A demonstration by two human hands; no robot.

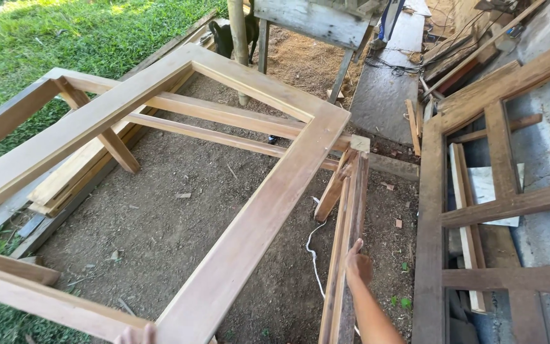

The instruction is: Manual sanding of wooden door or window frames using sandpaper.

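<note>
The right hand (pixel 358 264) rests with its grip closed around the edge of a narrow wooden frame (pixel 345 248) standing on edge on the dirt floor (pixel 160 223); its long axis runs away from the person, leaning against the trestle. The left hand (pixel 136 334) barely shows at the bottom edge, fingertips touching the big frame (pixel 249 223); whether its grip is closed I cannot tell. That big frame lies flat on trestles, long side running away right. A white cord (pixel 313 255) trails below. Another frame (pixel 479 210) lies at right.
</note>
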